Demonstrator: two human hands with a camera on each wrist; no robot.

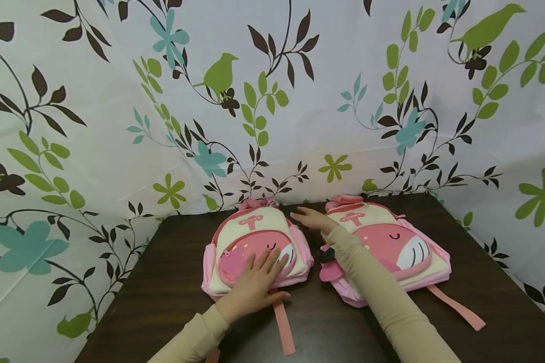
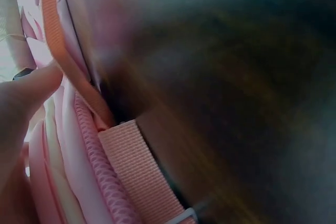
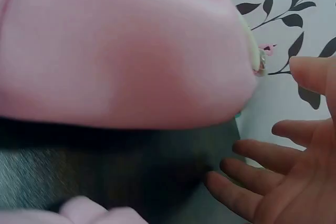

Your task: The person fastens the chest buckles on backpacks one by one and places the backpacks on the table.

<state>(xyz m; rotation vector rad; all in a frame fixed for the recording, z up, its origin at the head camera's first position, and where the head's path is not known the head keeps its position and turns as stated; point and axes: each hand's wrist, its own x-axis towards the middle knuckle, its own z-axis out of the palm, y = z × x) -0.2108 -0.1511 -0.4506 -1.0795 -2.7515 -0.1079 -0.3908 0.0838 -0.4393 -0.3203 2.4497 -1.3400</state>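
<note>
Two pink and cream backpacks with a whale face on the front pocket lie side by side in the head view. My left hand (image 1: pixel 253 286) rests on the lower pocket of the left backpack (image 1: pixel 252 222), fingers spread and extended. In the left wrist view, the thumb (image 2: pixel 37 85) shows beside the pink mesh edge and a salmon strap (image 2: pixel 139 166). My right hand (image 1: pixel 314 220) reaches between the two bags, over the upper left side of the right backpack (image 1: pixel 390 242). Its fingers are straight and hold nothing; the right wrist view shows them (image 3: pixel 262 174) apart from a pink bag side (image 3: pixel 131 51).
The dark wooden table (image 1: pixel 159 282) carries both bags. Salmon straps (image 1: pixel 283 327) trail toward the front edge. A black and pink piece (image 1: pixel 329 264) hangs at the right bag's left side. Behind stands a patterned cloth (image 1: pixel 272 126) with leaves and birds.
</note>
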